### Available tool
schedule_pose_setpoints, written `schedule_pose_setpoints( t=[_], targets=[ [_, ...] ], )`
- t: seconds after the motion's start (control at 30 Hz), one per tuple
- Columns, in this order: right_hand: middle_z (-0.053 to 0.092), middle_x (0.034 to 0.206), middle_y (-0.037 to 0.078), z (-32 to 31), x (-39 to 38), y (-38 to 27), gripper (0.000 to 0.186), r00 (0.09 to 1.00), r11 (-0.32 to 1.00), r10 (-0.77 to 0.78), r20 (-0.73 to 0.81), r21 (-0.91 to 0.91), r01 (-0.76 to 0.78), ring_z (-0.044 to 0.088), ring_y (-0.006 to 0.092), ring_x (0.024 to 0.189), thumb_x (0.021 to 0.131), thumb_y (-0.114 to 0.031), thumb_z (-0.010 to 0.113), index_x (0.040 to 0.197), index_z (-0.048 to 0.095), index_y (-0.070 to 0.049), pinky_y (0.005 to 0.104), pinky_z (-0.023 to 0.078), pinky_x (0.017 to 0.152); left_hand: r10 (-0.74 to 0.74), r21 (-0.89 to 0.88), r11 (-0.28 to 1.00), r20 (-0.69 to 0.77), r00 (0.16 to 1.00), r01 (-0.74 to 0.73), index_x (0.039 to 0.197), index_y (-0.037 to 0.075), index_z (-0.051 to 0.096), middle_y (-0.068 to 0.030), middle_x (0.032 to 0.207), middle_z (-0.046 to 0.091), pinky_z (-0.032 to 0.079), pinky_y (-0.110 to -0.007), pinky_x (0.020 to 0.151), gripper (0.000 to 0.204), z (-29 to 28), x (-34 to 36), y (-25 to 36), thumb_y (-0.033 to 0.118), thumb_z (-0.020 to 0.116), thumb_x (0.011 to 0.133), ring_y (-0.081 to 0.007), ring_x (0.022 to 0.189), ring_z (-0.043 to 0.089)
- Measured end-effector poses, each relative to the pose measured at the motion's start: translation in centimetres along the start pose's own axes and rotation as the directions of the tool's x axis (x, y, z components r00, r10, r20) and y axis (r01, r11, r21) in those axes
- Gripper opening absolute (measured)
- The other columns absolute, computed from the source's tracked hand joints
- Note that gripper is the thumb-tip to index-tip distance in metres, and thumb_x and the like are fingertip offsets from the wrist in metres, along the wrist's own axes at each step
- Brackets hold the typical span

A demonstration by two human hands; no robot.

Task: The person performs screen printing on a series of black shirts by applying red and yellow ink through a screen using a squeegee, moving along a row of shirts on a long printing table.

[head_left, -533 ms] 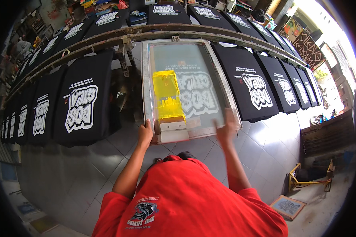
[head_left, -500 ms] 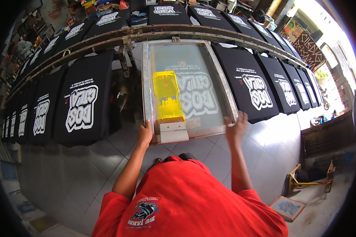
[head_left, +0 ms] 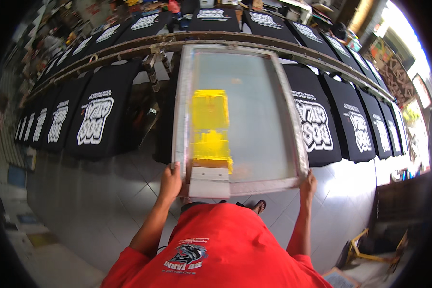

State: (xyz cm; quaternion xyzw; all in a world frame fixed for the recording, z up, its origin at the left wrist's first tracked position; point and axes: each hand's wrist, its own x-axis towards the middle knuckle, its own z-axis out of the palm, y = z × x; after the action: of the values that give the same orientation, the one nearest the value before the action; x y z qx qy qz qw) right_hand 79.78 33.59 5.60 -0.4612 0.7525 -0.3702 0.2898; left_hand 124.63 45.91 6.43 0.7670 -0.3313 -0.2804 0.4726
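With both hands I hold a screen-printing frame (head_left: 269, 185) by its near corners, its pale mesh (head_left: 257, 115) facing up. My left hand (head_left: 170, 182) is closed on the near left corner, and my right hand (head_left: 309, 185) grips the near right one. Yellow ink (head_left: 211, 110) covers a strip along the mesh's left side. At the near end of that strip a squeegee (head_left: 209, 182) with a pale handle lies on the frame, its edge in the ink. A black shirt (head_left: 165, 129) shows partly from under the frame's left side.
Black shirts with white prints lie in rows on boards: one shirt (head_left: 98, 110) to the left, another (head_left: 314, 115) to the right. Behind the frame runs a long rail (head_left: 254, 42), with more shirts beyond. A yellow rack (head_left: 377, 254) stands low at right on the floor.
The frame has risen off the shirt and come nearer, and the white print no longer shows through its mesh. My right hand has closed on the near right corner.
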Motion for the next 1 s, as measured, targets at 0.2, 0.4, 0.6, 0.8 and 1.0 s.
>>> schedule_pose_setpoints(
  t=[0.2, 0.4, 0.6, 0.8, 1.0],
  targets=[
    [0.058, 0.065, 0.010, -13.3, 11.0, 7.6, 0.054, 0.985, 0.985, -0.096, -0.142, -0.155, 0.074, 0.050, 0.0198, 0.061, 0.096, -0.041, 0.037, 0.085, 0.063, 0.006, 0.0364, 0.041, 0.059, 0.058, 0.073, 0.995, 0.044, 0.997, -0.062, 0.094, -0.004, 0.057, -0.0280, 0.082, 0.061, 0.046, -0.048, 0.070, 0.045, 16.7, -6.6, 5.5, 0.039, 0.044, 0.093, -0.0464, 0.083, 0.058],
    [0.046, 0.054, 0.008, -20.2, 19.4, 13.6, 0.057, 0.982, 0.966, -0.131, -0.136, -0.240, 0.095, 0.038, 0.0178, 0.052, 0.097, -0.041, 0.035, 0.068, 0.052, 0.005, 0.0395, 0.033, 0.052, -0.011, 0.088, 0.996, 0.132, 0.991, 0.000, 0.089, -0.005, 0.058, -0.0289, 0.082, 0.061, 0.045, -0.050, 0.070, 0.046, 26.7, -8.7, 9.4, 0.038, 0.041, 0.094, -0.0470, 0.082, 0.057],
    [0.055, 0.062, 0.018, -21.2, 25.3, 17.3, 0.056, 0.978, 0.977, -0.139, -0.158, -0.185, 0.109, 0.047, 0.0255, 0.057, 0.096, -0.042, 0.039, 0.080, 0.060, 0.008, 0.0437, 0.036, 0.056, -0.013, 0.175, 0.985, 0.085, 0.996, -0.002, 0.089, -0.006, 0.059, -0.0287, 0.081, 0.061, 0.046, -0.050, 0.070, 0.051, 31.2, -8.7, 11.2, 0.041, 0.040, 0.093, -0.0464, 0.080, 0.059],
    [0.060, 0.074, 0.028, -20.6, 26.3, 12.2, 0.058, 0.985, 0.971, -0.049, -0.166, -0.239, 0.008, 0.058, 0.0413, 0.071, 0.095, -0.042, 0.036, 0.080, 0.061, 0.008, 0.0493, 0.040, 0.065, -0.013, 0.129, 0.992, 0.060, 0.998, 0.005, 0.089, -0.008, 0.060, -0.0297, 0.081, 0.061, 0.046, -0.047, 0.068, 0.051, 32.8, -7.7, 10.6, 0.040, 0.042, 0.093, -0.0459, 0.081, 0.060],
    [0.061, 0.075, 0.027, -20.4, 27.1, 10.5, 0.058, 0.989, 0.957, -0.083, -0.119, -0.287, 0.046, 0.058, 0.0435, 0.074, 0.095, -0.042, 0.033, 0.079, 0.062, 0.006, 0.0500, 0.040, 0.067, -0.042, 0.066, 0.997, 0.078, 0.996, 0.037, 0.092, -0.008, 0.059, -0.0251, 0.077, 0.061, 0.044, -0.043, 0.066, 0.049, 33.7, -6.6, 11.3, 0.038, 0.041, 0.094, -0.0385, 0.073, 0.060]
  ],
)
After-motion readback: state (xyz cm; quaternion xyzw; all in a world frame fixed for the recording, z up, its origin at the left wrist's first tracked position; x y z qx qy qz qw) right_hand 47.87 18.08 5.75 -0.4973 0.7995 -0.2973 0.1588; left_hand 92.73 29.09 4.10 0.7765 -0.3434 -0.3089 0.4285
